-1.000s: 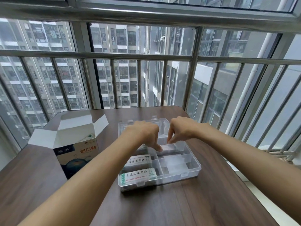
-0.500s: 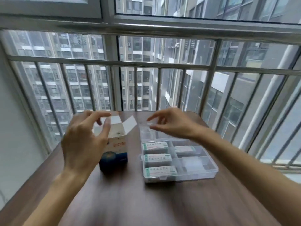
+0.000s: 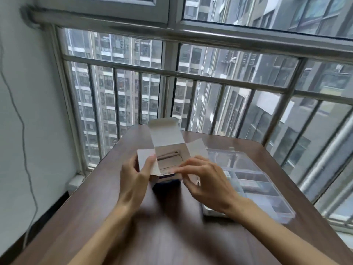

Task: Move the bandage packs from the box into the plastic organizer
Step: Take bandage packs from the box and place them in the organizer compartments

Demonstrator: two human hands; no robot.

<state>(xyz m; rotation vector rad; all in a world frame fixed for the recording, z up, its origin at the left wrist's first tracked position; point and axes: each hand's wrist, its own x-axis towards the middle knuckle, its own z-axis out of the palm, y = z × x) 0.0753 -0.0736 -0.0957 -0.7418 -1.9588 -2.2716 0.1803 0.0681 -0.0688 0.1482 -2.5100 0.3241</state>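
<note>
Open box [image 3: 168, 165] between both hands, touching

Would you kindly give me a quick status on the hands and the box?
Left hand grips box at its side flap. Right hand fingers reach the open top. Organizer open beside. Nothing in the way.

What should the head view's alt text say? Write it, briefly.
Left hand holds an open cardboard box on a wooden table while the right hand reaches its fingers to the box's opening; a clear plastic organizer sits to the right.
</note>
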